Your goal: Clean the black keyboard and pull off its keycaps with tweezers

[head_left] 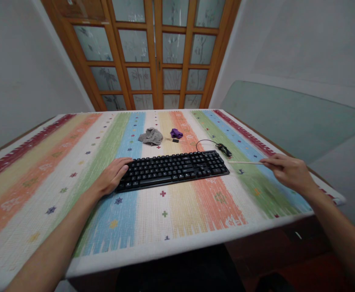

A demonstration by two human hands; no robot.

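Note:
A black keyboard (171,169) lies slightly slanted on the striped tablecloth. My left hand (112,175) grips its left end, the thumb on top and the other fingers along the far side. To the right of the keyboard, my right hand (288,171) pinches a thin pale stick (246,163) by one end. The stick points left, its far tip close to the keyboard's right edge; I cannot make out what kind of tip it has.
Beyond the keyboard lie a crumpled grey cloth (151,136), a purple cloth (176,133) and a small thin tool with a black middle (175,140). The keyboard's bundled black cable (224,149) rests at its back right. The table's front edge (171,242) is near me.

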